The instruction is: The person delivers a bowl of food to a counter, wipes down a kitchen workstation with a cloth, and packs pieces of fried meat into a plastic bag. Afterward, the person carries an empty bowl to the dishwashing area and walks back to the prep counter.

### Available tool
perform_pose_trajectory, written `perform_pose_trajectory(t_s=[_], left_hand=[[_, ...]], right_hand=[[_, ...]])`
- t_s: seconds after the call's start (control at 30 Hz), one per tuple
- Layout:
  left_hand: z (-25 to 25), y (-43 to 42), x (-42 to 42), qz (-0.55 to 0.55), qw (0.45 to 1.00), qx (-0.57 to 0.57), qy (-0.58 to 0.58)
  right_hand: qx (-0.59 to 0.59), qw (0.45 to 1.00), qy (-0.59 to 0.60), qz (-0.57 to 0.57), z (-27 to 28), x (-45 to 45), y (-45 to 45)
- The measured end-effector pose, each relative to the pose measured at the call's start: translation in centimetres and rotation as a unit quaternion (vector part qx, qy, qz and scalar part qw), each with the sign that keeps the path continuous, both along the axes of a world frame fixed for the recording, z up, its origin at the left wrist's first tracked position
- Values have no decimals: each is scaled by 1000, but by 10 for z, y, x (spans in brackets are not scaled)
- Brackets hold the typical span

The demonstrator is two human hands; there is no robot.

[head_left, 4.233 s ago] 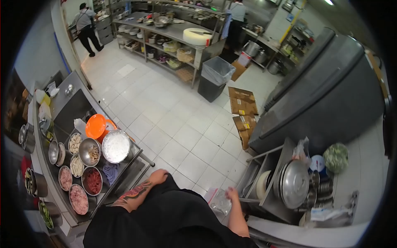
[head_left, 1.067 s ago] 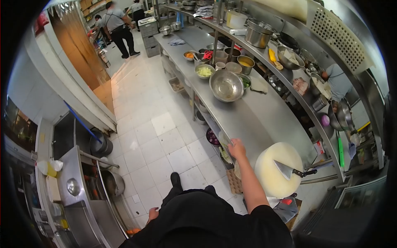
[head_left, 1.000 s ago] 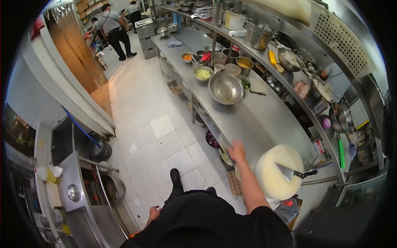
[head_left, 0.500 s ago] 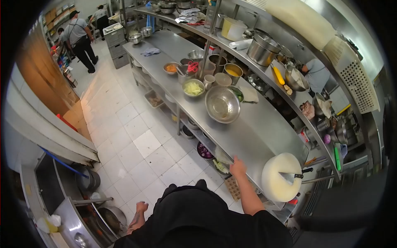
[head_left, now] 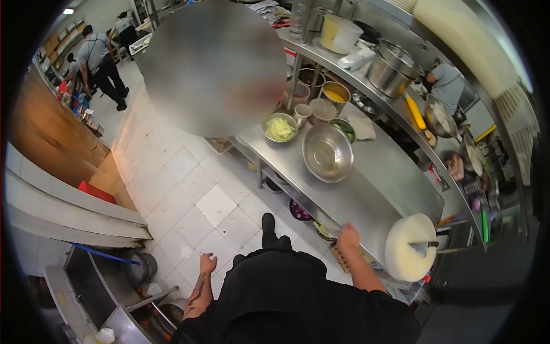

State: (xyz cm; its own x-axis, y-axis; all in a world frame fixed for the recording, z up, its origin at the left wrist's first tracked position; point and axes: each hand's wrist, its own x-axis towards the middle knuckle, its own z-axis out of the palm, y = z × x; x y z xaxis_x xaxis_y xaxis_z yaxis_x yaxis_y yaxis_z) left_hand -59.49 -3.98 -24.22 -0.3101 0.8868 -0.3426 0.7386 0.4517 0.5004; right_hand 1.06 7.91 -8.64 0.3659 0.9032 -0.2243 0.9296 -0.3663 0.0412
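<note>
My left hand (head_left: 208,262) hangs over the white tiled floor, with its fingers loosely bent, a little apart and holding nothing visible. At the front edge of the steel worktable (head_left: 378,189) is my right hand (head_left: 348,236); its fingers are relaxed and nothing shows in them. Whether it touches the edge I cannot tell. Right of it stands a thick round cutting board (head_left: 401,261) with a knife (head_left: 423,247) lying on top. Farther along the table sit an empty-looking steel bowl (head_left: 327,153) and a bowl of pale green cut vegetables (head_left: 280,128).
A pot with yellow contents (head_left: 335,93) and a folded cloth (head_left: 361,128) are at the table's back. Below are purple pieces in a bowl (head_left: 300,210). At left stands a bucket (head_left: 140,268). Several people work farther off. A blurred disc hides the upper middle.
My view has shifted, and the table and floor appear lower and farther right. My left hand has come up and forward. A dark boot now shows ahead of me.
</note>
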Motion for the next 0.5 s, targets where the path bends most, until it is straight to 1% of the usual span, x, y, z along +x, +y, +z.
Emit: perform_pose_trajectory(t_s=[0.03, 0.07, 0.1, 0.13, 0.17, 0.2, 0.23, 0.27, 0.3, 0.33, 0.37, 0.4, 0.43, 0.47, 0.5], left_hand=[[-6, -5, 4, -1, 1000, -28, -12], [-11, -10, 7, -2, 998, -55, -24], [-5, -10, 11, 7, 997, -72, -36], [1, -19, 15, 17, 994, -93, -48], [-56, -37, -6, 16, 986, -146, -76], [-84, -60, -15, 25, 986, -148, -73], [-101, -73, -20, 33, 982, -167, -87], [-107, -70, -20, 39, 977, -182, -101], [-102, -59, -17, 47, 978, -178, -100], [-87, -55, -15, 55, 979, -184, -62], [-65, -60, -11, 62, 978, -197, -24], [-38, -59, -8, 67, 976, -207, -23], [-15, -44, -8, 133, 967, -205, -67], [19, -12, -1, 196, 954, -196, -112], [51, 15, 12, 191, 965, -163, -69]], right_hand=[[-1, 1000, 5, 7, 17, -9, 13], [-131, 990, 6, 47, 40, -14, 24], [-258, 962, 5, 88, 64, -22, 41], [-260, 961, 7, 99, 80, -33, 60], [-259, 955, 51, 133, 93, -50, 77], [-257, 947, 95, 166, 98, -66, 93], [-191, 945, 150, 219, 80, -82, 112], [-121, 933, 204, 269, 61, -101, 134], [-107, 923, 234, 285, 59, -132, 160], [-58, 892, 291, 341, 41, -160, 185], [-28, 866, 309, 392, 55, -193, 206], [-19, 849, 314, 423, 51, -224, 225], [-8, 832, 332, 444, 65, -254, 238], [8, 815, 345, 465, 88, -278, 250], [13, 781, 384, 492, 109, -295, 259]])
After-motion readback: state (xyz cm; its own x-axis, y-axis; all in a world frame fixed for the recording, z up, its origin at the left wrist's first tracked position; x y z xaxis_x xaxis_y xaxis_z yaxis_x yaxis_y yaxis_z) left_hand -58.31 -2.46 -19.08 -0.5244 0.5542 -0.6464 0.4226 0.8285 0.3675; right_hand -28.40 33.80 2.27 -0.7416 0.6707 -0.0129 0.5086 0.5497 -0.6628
